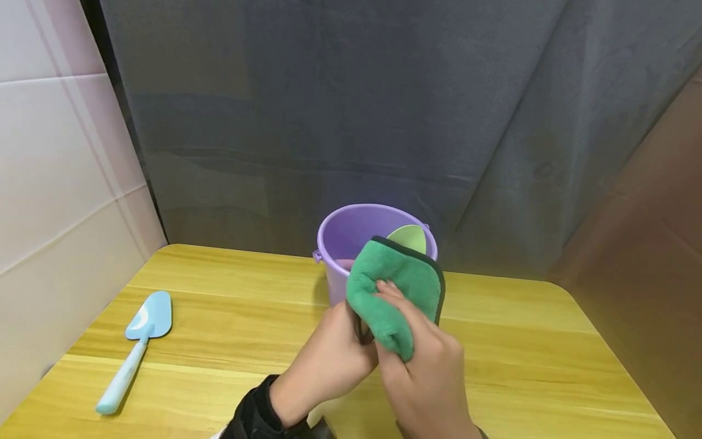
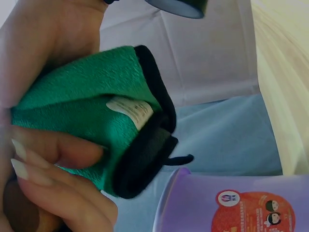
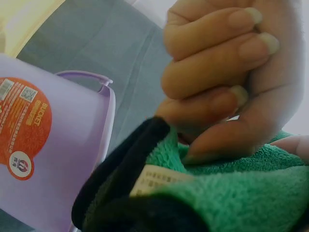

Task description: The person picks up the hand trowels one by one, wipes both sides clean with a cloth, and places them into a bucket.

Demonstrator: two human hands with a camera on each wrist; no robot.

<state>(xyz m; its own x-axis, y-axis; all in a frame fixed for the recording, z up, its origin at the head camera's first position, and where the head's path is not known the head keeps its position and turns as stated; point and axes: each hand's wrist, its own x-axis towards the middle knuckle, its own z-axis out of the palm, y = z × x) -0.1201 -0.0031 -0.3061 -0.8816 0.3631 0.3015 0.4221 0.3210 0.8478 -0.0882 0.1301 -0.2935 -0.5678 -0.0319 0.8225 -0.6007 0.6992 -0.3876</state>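
Note:
Both hands hold a folded green cloth (image 1: pixel 403 277) with black edging just in front of a purple bucket (image 1: pixel 340 235) on the yellow wooden table (image 1: pixel 236 292). My left hand (image 1: pixel 351 332) grips the cloth's lower left side. From the right, my right hand (image 1: pixel 400 311) has its fingers curled over the cloth's front. In the left wrist view the cloth (image 2: pixel 82 101) shows a white tag, with fingers (image 2: pixel 53 154) pressed against it and the bucket (image 2: pixel 193 208) close below. The right wrist view has curled fingers (image 3: pixel 212 72) above the cloth (image 3: pixel 241 193), with the bucket (image 3: pixel 72 135) beside it.
A light blue toy shovel (image 1: pixel 137 347) lies on the table's left side. A pale green scoop (image 1: pixel 408 236) and something pink (image 1: pixel 344 264) sit inside the bucket. A grey curtain (image 1: pixel 351 110) hangs behind the table, and a white wall (image 1: pixel 55 152) stands on the left.

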